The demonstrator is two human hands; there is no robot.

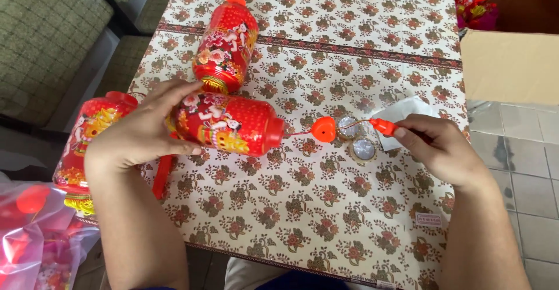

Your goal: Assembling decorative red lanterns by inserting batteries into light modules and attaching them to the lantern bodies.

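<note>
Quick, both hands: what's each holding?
Left hand: closed around the red lantern.
Right hand: fingers pinching the lantern's small orange handle.

A worktop (361,208) covered in cream cloth printed with repeating brown and red flower sprigs, crossed by a dark brown floral border band. Three paper lanterns: the held lantern (233,124) is bright red with gold dots and cartoon figures in white and pink; a second lantern (227,42) matches it, with a gold rim; a third lantern (87,138) is red with yellow-gold motifs. An orange-red heart charm (323,128) hangs on a thin red cord. A plain tan cardboard box (512,63).
</note>
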